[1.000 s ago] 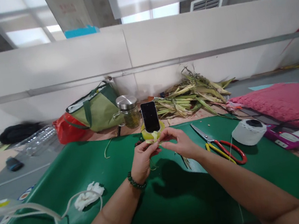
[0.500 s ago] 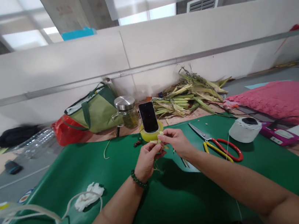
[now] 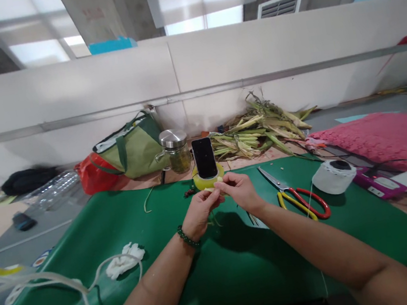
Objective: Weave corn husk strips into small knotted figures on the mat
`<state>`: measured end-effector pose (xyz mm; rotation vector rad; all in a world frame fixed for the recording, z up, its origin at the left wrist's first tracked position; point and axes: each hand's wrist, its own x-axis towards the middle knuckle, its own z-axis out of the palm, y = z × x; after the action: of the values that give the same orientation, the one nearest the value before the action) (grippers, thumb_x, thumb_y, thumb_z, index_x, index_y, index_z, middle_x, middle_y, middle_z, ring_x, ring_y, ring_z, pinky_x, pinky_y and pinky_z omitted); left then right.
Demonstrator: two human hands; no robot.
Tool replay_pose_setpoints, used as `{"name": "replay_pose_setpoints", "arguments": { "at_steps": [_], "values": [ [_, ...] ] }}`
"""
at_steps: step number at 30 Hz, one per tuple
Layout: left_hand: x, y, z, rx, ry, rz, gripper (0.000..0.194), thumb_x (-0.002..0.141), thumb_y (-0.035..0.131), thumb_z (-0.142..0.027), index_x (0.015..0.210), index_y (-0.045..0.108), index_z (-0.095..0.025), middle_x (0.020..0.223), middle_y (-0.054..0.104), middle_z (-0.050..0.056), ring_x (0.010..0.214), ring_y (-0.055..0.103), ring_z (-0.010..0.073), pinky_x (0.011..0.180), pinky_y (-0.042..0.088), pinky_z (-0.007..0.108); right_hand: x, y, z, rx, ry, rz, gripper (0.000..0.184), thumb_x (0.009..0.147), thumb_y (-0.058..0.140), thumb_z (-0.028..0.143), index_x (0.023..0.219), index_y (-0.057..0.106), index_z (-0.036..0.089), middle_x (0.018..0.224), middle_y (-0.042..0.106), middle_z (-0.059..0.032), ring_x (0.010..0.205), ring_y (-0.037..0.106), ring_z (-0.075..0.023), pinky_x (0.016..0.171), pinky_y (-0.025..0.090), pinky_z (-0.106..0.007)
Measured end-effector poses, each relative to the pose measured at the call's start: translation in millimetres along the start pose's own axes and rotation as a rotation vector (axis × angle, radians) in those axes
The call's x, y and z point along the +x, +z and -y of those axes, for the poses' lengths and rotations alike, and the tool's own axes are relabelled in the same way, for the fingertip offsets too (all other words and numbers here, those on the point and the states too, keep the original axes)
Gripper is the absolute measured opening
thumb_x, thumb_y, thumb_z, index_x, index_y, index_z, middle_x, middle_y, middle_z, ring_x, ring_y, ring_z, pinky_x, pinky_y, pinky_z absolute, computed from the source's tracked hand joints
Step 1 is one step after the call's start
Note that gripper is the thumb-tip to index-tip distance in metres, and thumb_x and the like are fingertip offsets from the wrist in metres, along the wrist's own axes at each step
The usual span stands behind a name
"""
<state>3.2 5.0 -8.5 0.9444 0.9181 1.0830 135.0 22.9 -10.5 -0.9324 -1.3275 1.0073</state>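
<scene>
My left hand, with a dark green bead bracelet on the wrist, is closed in a pinch on a pale yellow-green corn husk strip. My right hand pinches the same strip from the other side, and the fingertips of both hands nearly meet. Thin green ends dangle under the left fingers. Much of the strip is hidden by the fingers. Just behind the hands, a phone leans upright on a yellow roll of tape. Several thin metal tools lie on a pale sheet below my right wrist.
Red-and-yellow-handled scissors and a white thread spool lie to the right on the green mat. Behind are a corn husk pile, a glass jar and a green bag. Crumpled tissue and white cable lie left.
Both hands still grip the husk strip, and the fingers have shifted slightly around it. The camera view has turned a little to the left.
</scene>
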Motion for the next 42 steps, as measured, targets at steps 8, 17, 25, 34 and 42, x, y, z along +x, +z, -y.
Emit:
{"name": "replay_pose_setpoints", "arguments": {
  "at_steps": [8,17,25,34,42],
  "values": [
    [-3,2.2,-4,0.176,0.161,-0.014,0.03,0.06,0.079,-0.043,0.068,0.074,-0.014,0.066,0.066,0.002,0.065,0.054,0.0124,0.064,0.04,0.024,16,-22,6,0.118,0.232,0.197,0.043,0.061,0.072,0.057,0.062,0.063,0.015,0.059,0.058,0.0008,0.051,0.049,-0.0075,0.051,0.042,-0.022],
    [-4,5.9,-5,0.148,0.307,-0.046,0.02,0.065,0.077,-0.035,0.061,0.072,-0.016,0.063,0.064,0.001,0.066,0.055,0.0139,0.068,0.042,0.026,14,-32,16,-0.119,0.302,0.554,0.037,0.067,0.073,0.05,0.074,0.071,0.013,0.064,0.064,-0.0018,0.051,0.051,-0.007,0.048,0.04,-0.02],
    [-5,8.0,-2,-0.072,0.17,-0.079,0.028,0.056,0.083,-0.037,0.071,0.074,-0.015,0.07,0.068,0.002,0.065,0.057,0.011,0.066,0.044,0.024,11,-26,9,-0.005,0.221,0.487,0.026,0.066,0.074,0.04,0.072,0.072,0.015,0.061,0.063,-0.0007,0.049,0.048,-0.0081,0.048,0.037,-0.022],
    [-5,4.2,-7,-0.35,0.048,-0.216,0.021,0.058,0.083,-0.026,0.07,0.069,-0.016,0.071,0.068,-0.001,0.066,0.059,0.0082,0.064,0.045,0.019,-18,7,6,-0.364,-0.285,0.168,0.026,0.086,0.053,0.031,0.069,0.069,0.019,0.07,0.064,-0.0042,0.067,0.057,-0.0153,0.065,0.044,-0.028],
    [-9,6.8,-14,-0.391,0.029,-0.223,0.02,0.058,0.083,-0.025,0.064,0.067,-0.015,0.068,0.066,-0.001,0.066,0.061,0.0083,0.069,0.047,0.02,-19,7,6,-0.444,-0.344,0.175,0.029,0.086,0.055,0.028,0.06,0.062,0.017,0.061,0.053,-0.002,0.059,0.05,-0.0129,0.058,0.039,-0.026]
  ]
}}
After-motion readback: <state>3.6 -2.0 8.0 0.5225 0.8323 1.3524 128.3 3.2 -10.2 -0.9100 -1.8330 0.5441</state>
